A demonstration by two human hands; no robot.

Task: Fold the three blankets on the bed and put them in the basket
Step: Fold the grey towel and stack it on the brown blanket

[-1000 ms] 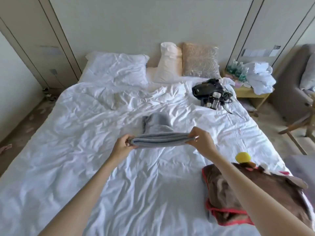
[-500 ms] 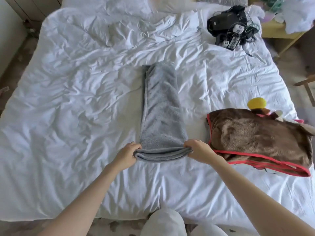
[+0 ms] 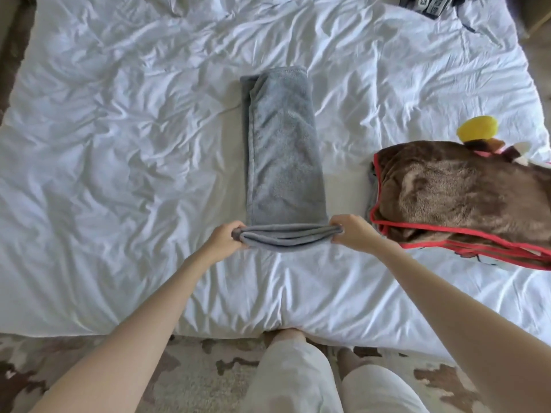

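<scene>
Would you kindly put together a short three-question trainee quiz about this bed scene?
1. True or false: the long grey fleece blanket lies in a narrow strip on the white crumpled duvet.
2. Which hands grip the blanket's near end? A) left only B) right only C) both
3. Fill in: the brown plush blanket with red trim lies to the person's ____ of the grey one.

Key
1. True.
2. C: the left hand and the right hand each pinch a near corner.
3. Right, apart from it, with a yellow ball-shaped object beyond.
</scene>
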